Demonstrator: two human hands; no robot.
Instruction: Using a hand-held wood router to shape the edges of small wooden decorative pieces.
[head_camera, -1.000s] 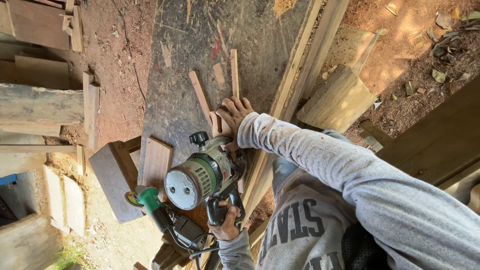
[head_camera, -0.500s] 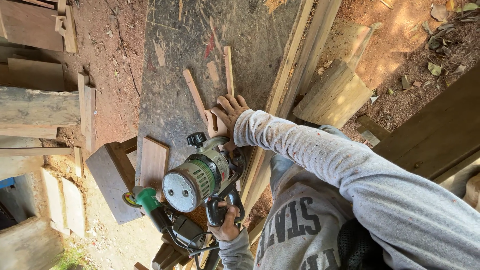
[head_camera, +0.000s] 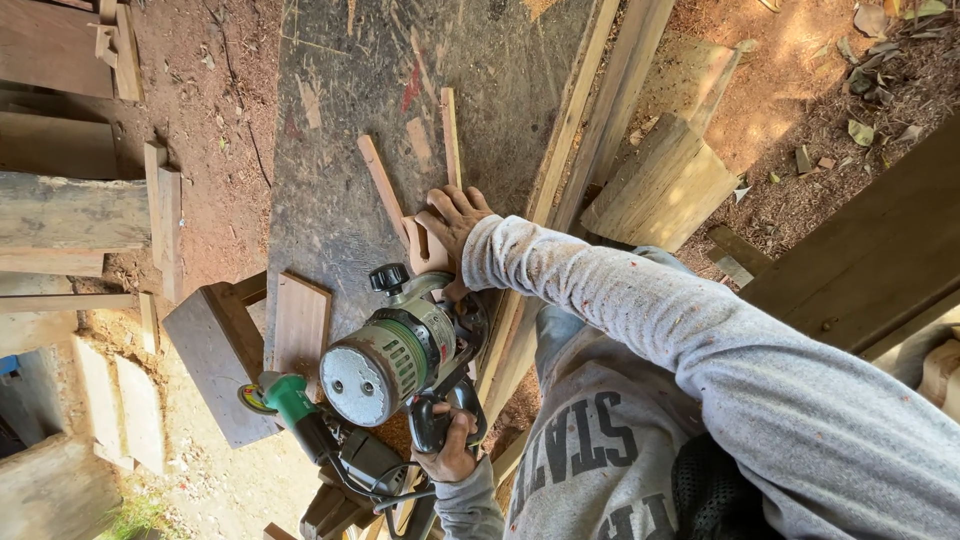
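We note a router (head_camera: 395, 360) w/ green-and-silver motor body standing on the dark bench (head_camera: 340, 160), near its close edge. Right hand (head_camera: 450, 452) is closed round the router's black handle. Left hand (head_camera: 455, 220) lies flat, fingers spread, pressing a small wood piece (head_camera: 425, 245) just beyond the router. Green angle grinder (head_camera: 290, 400) lies left of it; thin wood strips (head_camera: 383, 185) further off.

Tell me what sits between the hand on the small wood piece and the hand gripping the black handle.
The green-and-silver router sits between the hand on the wood piece and the hand on the handle, head view.
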